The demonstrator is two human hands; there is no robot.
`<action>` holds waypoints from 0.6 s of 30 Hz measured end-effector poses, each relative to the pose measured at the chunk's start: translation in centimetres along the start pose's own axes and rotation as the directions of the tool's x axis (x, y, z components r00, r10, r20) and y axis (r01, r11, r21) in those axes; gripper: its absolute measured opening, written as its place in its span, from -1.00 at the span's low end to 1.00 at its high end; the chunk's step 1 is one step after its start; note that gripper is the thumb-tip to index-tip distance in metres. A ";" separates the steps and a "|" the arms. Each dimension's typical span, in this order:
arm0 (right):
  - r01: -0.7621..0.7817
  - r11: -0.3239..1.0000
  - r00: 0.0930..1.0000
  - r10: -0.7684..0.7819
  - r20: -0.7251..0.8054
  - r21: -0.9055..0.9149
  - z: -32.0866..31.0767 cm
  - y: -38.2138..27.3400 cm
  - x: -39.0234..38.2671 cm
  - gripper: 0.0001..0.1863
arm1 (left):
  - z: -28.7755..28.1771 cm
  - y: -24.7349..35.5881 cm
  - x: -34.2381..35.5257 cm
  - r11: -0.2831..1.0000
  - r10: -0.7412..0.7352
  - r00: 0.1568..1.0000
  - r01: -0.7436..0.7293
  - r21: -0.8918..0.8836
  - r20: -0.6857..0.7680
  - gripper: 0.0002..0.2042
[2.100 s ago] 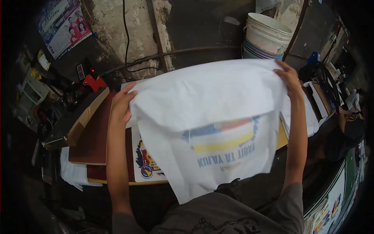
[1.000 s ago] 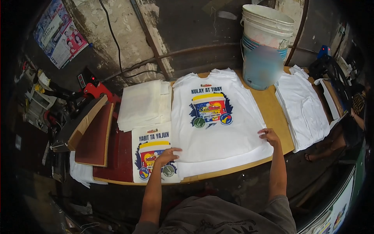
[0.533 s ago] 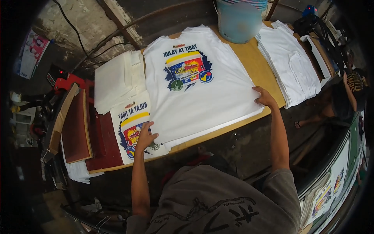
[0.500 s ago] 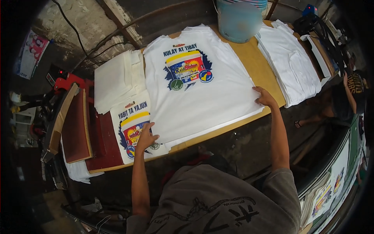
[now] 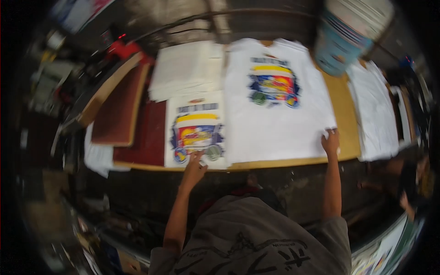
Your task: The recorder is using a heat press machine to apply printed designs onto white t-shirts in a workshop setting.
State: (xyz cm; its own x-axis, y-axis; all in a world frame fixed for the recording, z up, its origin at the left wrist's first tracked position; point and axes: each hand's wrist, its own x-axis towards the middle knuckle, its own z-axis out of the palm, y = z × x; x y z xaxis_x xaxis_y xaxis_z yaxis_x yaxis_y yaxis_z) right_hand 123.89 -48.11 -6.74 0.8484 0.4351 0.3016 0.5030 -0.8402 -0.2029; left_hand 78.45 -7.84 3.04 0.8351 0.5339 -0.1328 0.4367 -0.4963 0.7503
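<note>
A white T-shirt (image 5: pixel 279 133) lies flat on the table, a colourful paint-pail print on its chest. My right hand (image 5: pixel 331 141) rests at its lower right corner, the fingers looking slightly apart on the cloth. To the shirt's left, a printed transfer sheet (image 5: pixel 174 107) shows a similar picture, mirrored in the earlier frame. My left hand (image 5: pixel 194 168) reaches over the sheet's lower edge, fingers stretched onto the print and thumb apart. Blur softens both hands.
Behind the transfer sheet is a stack of off-white sheets (image 5: pixel 183 68). A red heat press with a tilted board (image 5: pixel 117 107) stands left. Blue pails (image 5: pixel 341 43) sit at the back right, beside stacked white shirts (image 5: pixel 373 110). Another person (image 5: pixel 410 185) is at far right.
The view has swung, so the table now sits squarer and further right in it. My left hand has come off the shirt's left edge down to the transfer sheet. My right hand stays by the shirt's corner.
</note>
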 end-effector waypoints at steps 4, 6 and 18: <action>0.008 0.999 0.953 0.008 0.304 -0.052 1.9 -3.2 -1.3 -0.61 | -3.5 -2.6 -10.1 0.986 -0.159 0.974 0.149 -0.073 -0.161 -0.51; -0.041 0.996 0.974 0.059 0.220 -0.084 1.1 -11.7 -1.7 -0.61 | -4.7 -5.1 -15.9 0.967 -0.253 0.935 0.240 -0.080 -0.250 -0.52; 0.522 0.775 0.572 -0.627 0.529 0.355 2.6 -52.1 -14.7 -0.55 | -8.0 -13.9 -39.8 0.892 -0.447 0.719 0.402 -0.206 -0.532 -0.64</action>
State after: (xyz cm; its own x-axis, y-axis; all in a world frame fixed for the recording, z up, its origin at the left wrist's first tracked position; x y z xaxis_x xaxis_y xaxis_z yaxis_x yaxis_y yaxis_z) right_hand 85.70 -9.90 -3.04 0.2571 0.9470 -0.1928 0.8917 -0.3093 -0.3304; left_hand 36.50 -16.73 3.05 0.2273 0.9700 -0.0862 0.6562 -0.0872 0.7495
